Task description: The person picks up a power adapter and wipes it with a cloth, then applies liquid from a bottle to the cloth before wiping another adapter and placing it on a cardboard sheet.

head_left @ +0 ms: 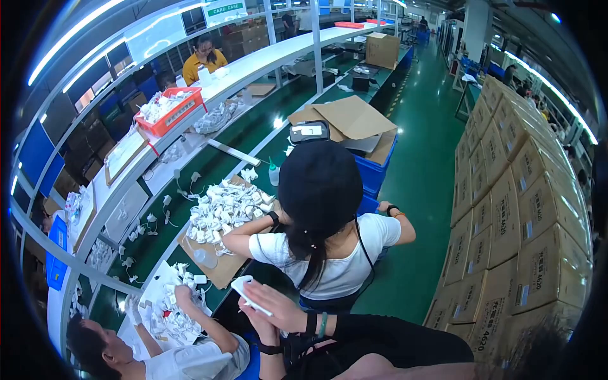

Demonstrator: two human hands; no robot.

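Note:
Near the lower middle, my two hands meet around a flat white object [243, 285] with rounded corners; its exact kind is unclear. My left hand [256, 324], black band at the wrist, closes on it from below. Over its upper face my right hand [278, 305] lies with fingers stretched flat; a black band and a green bracelet circle that wrist. The object's middle is hidden beneath the fingers. Just ahead, a co-worker in a black cap [321, 183] has their back toward me. At lower left another co-worker [190, 361] reaches into white cabled adapters [171, 313].
A heap of white adapters [221, 209] lies on cardboard [221, 269] along the green conveyor bench. A green-tipped bottle [273, 174] stands beyond it. An orange crate [168, 114] sits on the upper shelf. Stacked cartons [513, 234] line the right; the green floor aisle [418, 190] runs between.

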